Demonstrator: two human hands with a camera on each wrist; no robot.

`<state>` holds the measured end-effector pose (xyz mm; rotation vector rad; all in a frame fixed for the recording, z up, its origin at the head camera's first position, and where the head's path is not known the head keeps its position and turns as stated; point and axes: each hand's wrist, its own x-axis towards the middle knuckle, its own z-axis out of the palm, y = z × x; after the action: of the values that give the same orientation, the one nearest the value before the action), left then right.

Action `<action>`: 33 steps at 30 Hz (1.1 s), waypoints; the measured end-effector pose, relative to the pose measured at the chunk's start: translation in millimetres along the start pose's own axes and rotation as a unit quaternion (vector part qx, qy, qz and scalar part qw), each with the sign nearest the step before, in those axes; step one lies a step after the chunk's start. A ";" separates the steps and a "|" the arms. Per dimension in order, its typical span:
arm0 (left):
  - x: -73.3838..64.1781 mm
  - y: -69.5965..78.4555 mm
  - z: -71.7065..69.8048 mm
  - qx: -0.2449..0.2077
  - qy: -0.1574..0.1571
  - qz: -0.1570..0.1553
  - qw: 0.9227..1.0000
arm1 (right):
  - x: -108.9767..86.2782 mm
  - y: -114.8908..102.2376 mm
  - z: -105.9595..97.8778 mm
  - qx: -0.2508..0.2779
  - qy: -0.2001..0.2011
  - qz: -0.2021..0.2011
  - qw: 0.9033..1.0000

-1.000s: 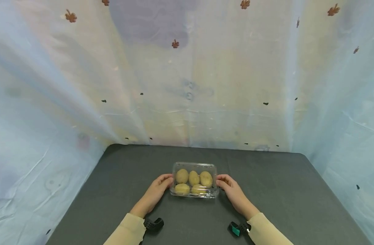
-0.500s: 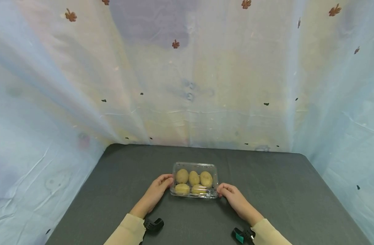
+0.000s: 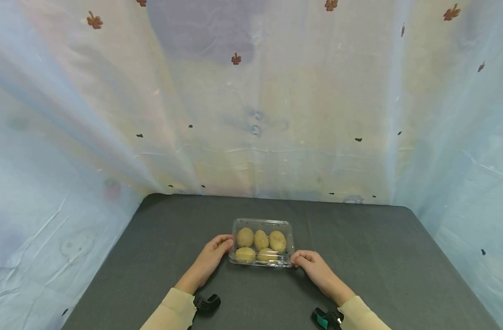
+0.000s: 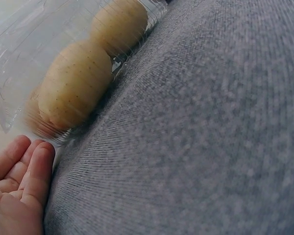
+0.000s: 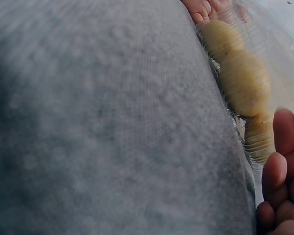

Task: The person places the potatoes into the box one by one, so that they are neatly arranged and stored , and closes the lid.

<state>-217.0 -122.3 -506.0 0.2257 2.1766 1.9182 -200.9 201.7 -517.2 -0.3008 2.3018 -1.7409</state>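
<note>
A clear plastic clamshell box [image 3: 263, 224] lies on the dark table, with several yellow-brown potatoes [image 3: 261, 239] inside. At its left end, my left hand [image 3: 213, 256] touches the side wall. Its loosely bent fingers [image 4: 40, 161] lie right at the end of the box in the left wrist view. My right hand [image 3: 317, 272] is at the front right corner, thumb and forefinger pinching the edge there. In the right wrist view, the other fingers [image 5: 285, 132] are bent beside the box; the pinching fingertips are out of that view.
The dark grey table [image 3: 358, 256] has rounded far corners. A pale patterned curtain [image 3: 301, 101] hangs behind it and along both sides. Black straps [image 3: 207, 302] hang at both wrists, below light yellow sleeves [image 3: 171, 309].
My right hand has slid from the middle of the box's right side toward me, to the front right corner. The left hand and the box have stayed in place.
</note>
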 end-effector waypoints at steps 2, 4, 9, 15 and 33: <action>0.0 0.1 0.2 -0.001 0.001 0.000 1.000 | 0.3 0.6 -0.5 0.006 -0.005 0.001 1.000; 0.0 0.2 0.4 -0.001 0.001 0.000 1.000 | 0.5 1.1 -0.9 0.011 -0.008 0.002 1.000; -0.1 -0.1 0.3 0.002 0.002 0.001 1.000 | 1.1 2.1 -1.4 0.018 -0.011 0.003 1.000; -0.2 -0.6 -0.6 0.001 0.002 0.004 1.000 | 0.9 1.0 -0.7 0.018 -0.012 0.006 1.000; 14.7 -27.3 -1.7 0.000 0.014 -0.001 1.000 | 0.2 1.3 -3.3 0.037 -0.035 -0.016 0.999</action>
<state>-230.6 -123.5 -533.9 0.1971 2.1930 1.9330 -202.1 204.9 -517.6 -0.3800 2.1906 -1.7966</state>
